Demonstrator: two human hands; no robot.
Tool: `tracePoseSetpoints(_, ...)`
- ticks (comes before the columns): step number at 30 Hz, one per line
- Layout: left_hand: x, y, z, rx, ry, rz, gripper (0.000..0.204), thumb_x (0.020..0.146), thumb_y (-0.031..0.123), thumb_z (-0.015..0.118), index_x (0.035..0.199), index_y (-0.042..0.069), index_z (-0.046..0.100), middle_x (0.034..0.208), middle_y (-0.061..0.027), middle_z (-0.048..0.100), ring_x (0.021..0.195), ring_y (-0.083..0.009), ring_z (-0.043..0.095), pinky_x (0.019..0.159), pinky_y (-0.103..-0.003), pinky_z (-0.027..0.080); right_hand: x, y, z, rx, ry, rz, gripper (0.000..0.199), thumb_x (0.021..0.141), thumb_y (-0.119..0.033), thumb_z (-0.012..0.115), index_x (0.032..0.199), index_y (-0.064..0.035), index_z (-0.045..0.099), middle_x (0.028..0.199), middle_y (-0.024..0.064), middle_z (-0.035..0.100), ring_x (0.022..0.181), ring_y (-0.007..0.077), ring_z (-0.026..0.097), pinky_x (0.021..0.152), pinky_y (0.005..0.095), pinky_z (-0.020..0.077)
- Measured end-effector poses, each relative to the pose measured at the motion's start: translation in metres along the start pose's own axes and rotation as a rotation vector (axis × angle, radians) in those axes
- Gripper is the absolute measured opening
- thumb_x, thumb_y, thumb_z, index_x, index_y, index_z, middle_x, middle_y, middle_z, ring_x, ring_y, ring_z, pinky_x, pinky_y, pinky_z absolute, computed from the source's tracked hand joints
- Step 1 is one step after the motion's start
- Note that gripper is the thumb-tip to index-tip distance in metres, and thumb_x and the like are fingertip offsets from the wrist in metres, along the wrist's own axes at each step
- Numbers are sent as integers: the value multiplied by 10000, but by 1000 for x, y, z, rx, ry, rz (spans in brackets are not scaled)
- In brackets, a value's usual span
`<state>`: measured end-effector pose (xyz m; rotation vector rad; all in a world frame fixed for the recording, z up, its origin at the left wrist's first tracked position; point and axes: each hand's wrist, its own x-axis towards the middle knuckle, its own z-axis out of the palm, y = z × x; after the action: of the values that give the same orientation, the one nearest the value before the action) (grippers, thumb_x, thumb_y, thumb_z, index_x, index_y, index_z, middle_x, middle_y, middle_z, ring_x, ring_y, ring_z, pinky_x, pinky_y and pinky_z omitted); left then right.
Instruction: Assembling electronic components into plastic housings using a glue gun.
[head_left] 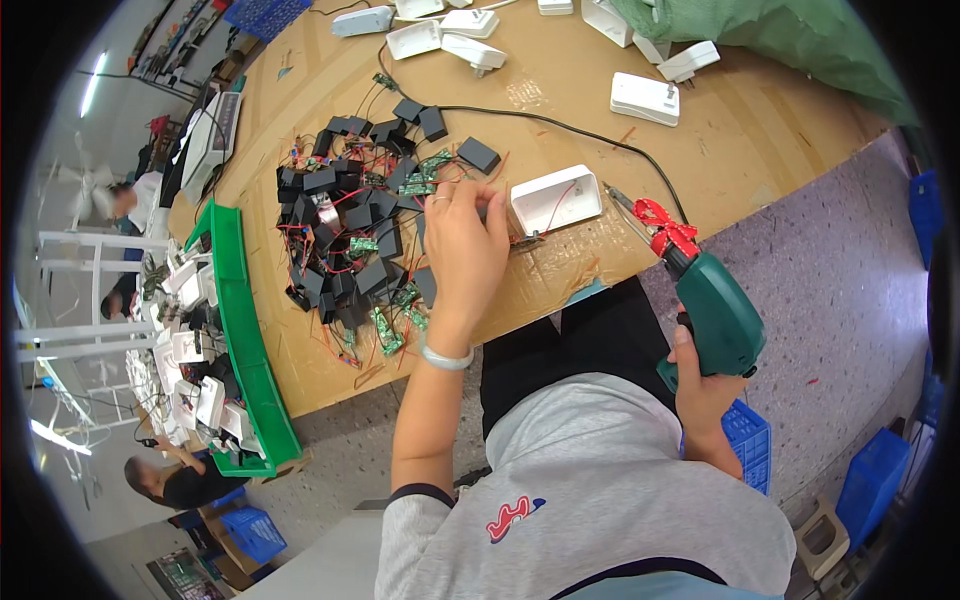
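Note:
My left hand [465, 240] reaches over the right side of a pile of black rectangular boxes [375, 275] with thin red and black wires. Its bent fingers close at the edge of a small green circuit board [416, 186]; the fingertips are partly hidden. My right hand [700, 385] grips the handle of a green pistol-shaped soldering gun [722, 310]. Red wrapping covers the base of its metal tip, which points up and left toward an open white plastic case [556, 200]. A red wire lies in that case. More green circuit boards [386, 332] lie at the pile's near edge.
White plug housings [645, 98] stand at the table's [560, 110] far side, beside a green cloth or bag [770, 40]. A black cable [560, 122] crosses the tabletop. A green tray [240, 340] of white parts stands left. Blue crates [748, 440] and seated people are around.

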<state>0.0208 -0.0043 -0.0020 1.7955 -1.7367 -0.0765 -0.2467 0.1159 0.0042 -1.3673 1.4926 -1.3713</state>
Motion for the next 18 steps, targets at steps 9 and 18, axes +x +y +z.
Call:
tracePoseSetpoints(9,18,-2,6,145,-126,-20,117,794,111,770,867,28,734,909,-157,674,913,-357,605,820,-463,502,1,2,1,7,-3,14,218,926,9,685,1143,29,688,1008,73,730,634,78,611,584,243,497)
tracePoseSetpoints(18,-23,17,-15,-480,137,-105,78,921,33,713,964,-6,660,847,-124,681,762,-233,683,689,-321,545,0,15,-7,-33,-40,-42,236,920,-10,708,1152,30,690,939,62,717,634,74,611,584,242,492)
